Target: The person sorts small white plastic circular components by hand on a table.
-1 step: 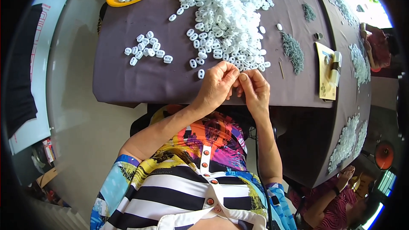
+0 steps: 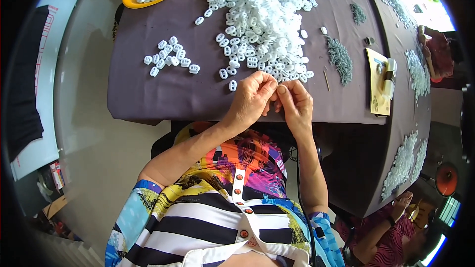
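1. Head view: closest to my lens, a patterned shirt (image 2: 217, 212) fills the lower part, with both bare forearms reaching up past it.
2. I see the left hand (image 2: 250, 98) and the right hand (image 2: 297, 108) meeting at the table's near edge. On each, thumb and forefinger are pressed together at the tips; I cannot tell what, if anything, they pinch.
3. The dark tablecloth (image 2: 188, 96) gives me sideways room: bare fabric runs left of the left hand to the table's corner, and another stretch runs right of the right hand.
4. White two-holed pieces (image 2: 269, 24) form a big pile straight beyond the fingers, its near fringe almost at the fingertips. One loose piece (image 2: 232, 86) lies just beside the left hand.
5. Off to the left sits a small group (image 2: 170, 60) of similar pieces, a strip of cloth separating it from the pile.
6. On the right I have a thin stick (image 2: 326, 81), a grey-green heap (image 2: 340, 60) and a yellow card (image 2: 377, 104) bearing a clear case; its print is too small for me.
7. Farther left, a yellow dish (image 2: 130, 1) holds many white pieces, cut off by the frame.
8. At far left, a white panel (image 2: 42, 133) carries red lettering.
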A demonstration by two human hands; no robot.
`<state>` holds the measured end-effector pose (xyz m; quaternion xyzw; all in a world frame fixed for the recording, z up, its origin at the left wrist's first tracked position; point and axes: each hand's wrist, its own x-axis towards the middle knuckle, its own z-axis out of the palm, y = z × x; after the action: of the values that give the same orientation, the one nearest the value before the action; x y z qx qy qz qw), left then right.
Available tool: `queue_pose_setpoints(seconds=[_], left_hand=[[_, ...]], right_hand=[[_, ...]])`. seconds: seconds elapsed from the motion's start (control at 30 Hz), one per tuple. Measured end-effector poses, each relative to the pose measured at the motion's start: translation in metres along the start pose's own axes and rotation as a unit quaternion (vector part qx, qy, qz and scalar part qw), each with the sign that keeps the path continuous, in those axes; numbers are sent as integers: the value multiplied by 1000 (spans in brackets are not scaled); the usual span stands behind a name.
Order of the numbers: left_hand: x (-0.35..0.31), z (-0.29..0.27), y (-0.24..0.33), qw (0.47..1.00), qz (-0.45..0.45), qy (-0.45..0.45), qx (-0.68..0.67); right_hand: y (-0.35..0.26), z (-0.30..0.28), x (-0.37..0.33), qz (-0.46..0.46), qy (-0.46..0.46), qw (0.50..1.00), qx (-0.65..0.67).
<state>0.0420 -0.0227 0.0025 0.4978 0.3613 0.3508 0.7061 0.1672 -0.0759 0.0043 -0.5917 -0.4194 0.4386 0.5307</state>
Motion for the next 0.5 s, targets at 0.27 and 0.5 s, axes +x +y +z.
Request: queue_pose_setpoints(seconds=[0.27, 0.5], left_hand=[[1, 2, 1, 999, -11, -3, 31], [2, -1, -2, 998, -21, -5, 55]], right_hand=[[-2, -3, 0, 4, -2, 1000, 21], [-3, 1, -1, -10, -10, 1000, 1]])
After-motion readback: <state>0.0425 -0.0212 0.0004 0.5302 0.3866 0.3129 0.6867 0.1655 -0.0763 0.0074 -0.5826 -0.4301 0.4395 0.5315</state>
